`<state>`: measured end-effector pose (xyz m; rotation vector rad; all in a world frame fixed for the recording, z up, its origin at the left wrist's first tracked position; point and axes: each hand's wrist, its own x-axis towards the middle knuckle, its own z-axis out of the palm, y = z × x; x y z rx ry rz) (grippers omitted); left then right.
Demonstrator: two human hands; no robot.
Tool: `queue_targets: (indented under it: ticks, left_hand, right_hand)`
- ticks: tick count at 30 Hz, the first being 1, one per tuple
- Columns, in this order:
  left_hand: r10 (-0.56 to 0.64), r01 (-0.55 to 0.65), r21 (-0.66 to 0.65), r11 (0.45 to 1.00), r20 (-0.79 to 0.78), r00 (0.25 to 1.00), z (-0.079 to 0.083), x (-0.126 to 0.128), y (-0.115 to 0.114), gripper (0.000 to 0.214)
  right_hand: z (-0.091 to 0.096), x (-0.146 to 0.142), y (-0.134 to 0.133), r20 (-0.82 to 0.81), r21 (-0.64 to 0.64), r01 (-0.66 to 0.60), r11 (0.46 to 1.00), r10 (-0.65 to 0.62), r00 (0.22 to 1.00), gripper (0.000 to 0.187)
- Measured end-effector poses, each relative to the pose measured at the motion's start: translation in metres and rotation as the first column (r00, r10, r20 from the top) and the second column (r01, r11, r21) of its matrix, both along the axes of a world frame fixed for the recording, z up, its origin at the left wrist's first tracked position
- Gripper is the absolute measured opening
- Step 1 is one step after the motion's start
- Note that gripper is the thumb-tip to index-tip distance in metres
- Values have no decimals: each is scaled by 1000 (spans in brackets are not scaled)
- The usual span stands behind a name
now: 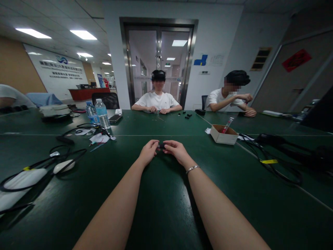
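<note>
Just above the green tabletop, my left hand [149, 152] and my right hand [178, 152] come close together at the middle of the view. Between their fingertips is a small black object [161, 146], too small to name. My right thumb and fingers pinch its right side. The fingers of my left hand are closed at its left end, where a paler bit shows; whether that is a separate piece I cannot tell. A silver bracelet circles my right wrist.
A small box [224, 139] with a red-and-clear tube stands ahead right. Black cables [279, 166] lie at right; a white mouse [63, 166], more cables, paper scraps and water bottles [102, 114] at left. Two people sit across the green table [161, 208], near several small black pieces [187, 116].
</note>
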<state>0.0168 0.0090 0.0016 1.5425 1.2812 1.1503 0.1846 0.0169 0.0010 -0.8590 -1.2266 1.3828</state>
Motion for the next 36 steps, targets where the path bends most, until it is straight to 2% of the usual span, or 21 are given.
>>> queue_targets:
  ticks: [6,10,13,18,22,27,36]
  left_hand:
    - [14,-14,-13,1000,-19,1000,-2,-2,2,33]
    - [9,-9,14,1000,-23,1000,-5,-3,3,40]
    - [21,-20,27,999,-43,999,-2,-2,1,33]
    - [18,-18,-32,999,-9,1000,4,0,-3,32]
    - [7,-7,16,1000,-27,1000,2,0,-1,32]
    - [10,-10,-13,1000,17,1000,2,1,-1,33]
    - [-5,5,-19,1000,-3,1000,0,-1,-1,31]
  right_hand:
    - [1,0,0,-5,-5,-9,1000,9,1000,21]
    - [1,0,-1,-8,-3,-19,1000,19,1000,20]
    - [2,0,-2,-5,-7,-21,1000,21,1000,20]
    - [3,0,-2,-3,-6,-21,1000,21,1000,21]
    - [1,0,-2,-8,1,-29,1000,29,1000,21]
    - [1,0,-1,-14,-4,-31,1000,31,999,22]
    - [0,1,-1,-14,12,-14,1000,14,1000,24]
